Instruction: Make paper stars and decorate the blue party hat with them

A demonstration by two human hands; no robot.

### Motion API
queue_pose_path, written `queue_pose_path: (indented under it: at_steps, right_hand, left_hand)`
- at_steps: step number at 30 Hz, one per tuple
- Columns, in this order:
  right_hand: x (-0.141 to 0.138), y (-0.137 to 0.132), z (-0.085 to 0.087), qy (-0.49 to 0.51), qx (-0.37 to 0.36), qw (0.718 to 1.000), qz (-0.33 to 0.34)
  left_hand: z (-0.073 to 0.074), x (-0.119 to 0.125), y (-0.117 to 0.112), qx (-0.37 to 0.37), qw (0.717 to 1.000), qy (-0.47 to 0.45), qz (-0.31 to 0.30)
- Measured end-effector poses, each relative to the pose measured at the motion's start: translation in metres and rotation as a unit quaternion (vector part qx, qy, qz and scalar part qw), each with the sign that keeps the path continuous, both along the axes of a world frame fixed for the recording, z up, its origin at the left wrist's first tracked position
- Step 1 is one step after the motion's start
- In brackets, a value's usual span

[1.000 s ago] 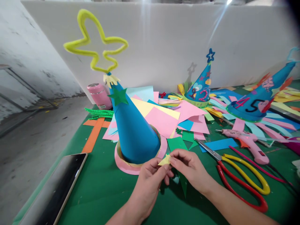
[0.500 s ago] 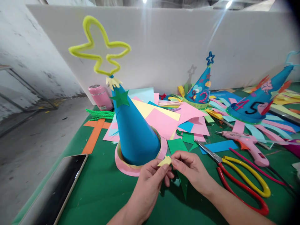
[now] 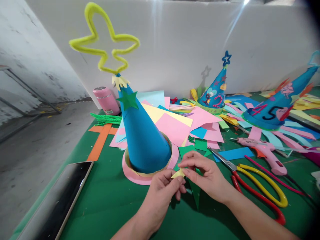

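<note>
Between my two hands is a small piece of pale yellow paper (image 3: 177, 173). My left hand (image 3: 163, 188) pinches it between thumb and fingers from the left. The thumb and fingertips of my right hand (image 3: 203, 173) close on its right end. Just behind my left hand a blue paper cone hat (image 3: 147, 140) stands on the table, with a pink brim (image 3: 130, 176). It bears a green paper star (image 3: 128, 100) and a bent yellow pipe-cleaner star (image 3: 107, 36) at its tip. Pointed green paper (image 3: 194, 193) lies under my right hand.
Red-and-yellow-handled scissors (image 3: 260, 186) and a pink glue gun (image 3: 267, 155) lie to the right. A phone (image 3: 57, 200) rests at the left edge. Behind are coloured paper sheets (image 3: 172, 126), a pink flask (image 3: 106, 101) and two decorated hats (image 3: 215, 91).
My right fingers have shifted on the yellow paper, and the index finger is raised more. The paper looks more folded and pointed. The whole view has tipped down slightly.
</note>
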State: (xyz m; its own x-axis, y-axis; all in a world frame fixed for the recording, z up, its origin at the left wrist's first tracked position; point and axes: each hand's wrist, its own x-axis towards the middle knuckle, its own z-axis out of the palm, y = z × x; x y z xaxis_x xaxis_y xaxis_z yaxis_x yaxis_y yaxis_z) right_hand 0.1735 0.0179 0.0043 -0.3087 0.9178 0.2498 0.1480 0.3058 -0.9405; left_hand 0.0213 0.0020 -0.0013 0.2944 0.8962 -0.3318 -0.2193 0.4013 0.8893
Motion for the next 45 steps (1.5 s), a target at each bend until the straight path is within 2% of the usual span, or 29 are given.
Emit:
queue_pose_path:
  at_steps: [4,11,15,22,26,30,45]
  right_hand:
    - [0.005,0.0,0.006,-0.011,0.001,0.999,0.031]
    - [0.01,0.003,0.005,0.016,-0.036,0.997,0.06]
    - [0.01,0.003,0.007,0.007,-0.064,0.995,0.081]
    - [0.011,0.003,0.01,-0.033,-0.032,0.997,0.065]
    - [0.01,0.003,0.008,-0.02,-0.057,0.996,0.069]
    - [0.009,0.004,0.005,-0.024,-0.081,0.995,0.055]
    - [0.008,0.002,0.007,-0.044,-0.075,0.996,0.026]
  left_hand:
    - [0.001,-0.001,-0.001,0.006,1.0,-0.008,-0.003]
    - [0.004,-0.001,0.0,-0.013,0.999,-0.05,0.0]
    - [0.003,-0.002,0.001,0.001,1.0,-0.03,0.006]
    - [0.001,-0.003,0.001,0.05,0.997,0.056,-0.026]
    - [0.004,-0.004,0.002,0.071,0.992,0.098,-0.041]
    - [0.006,-0.005,0.002,0.086,0.989,0.11,-0.051]
    - [0.005,-0.004,0.001,0.069,0.991,0.107,-0.044]
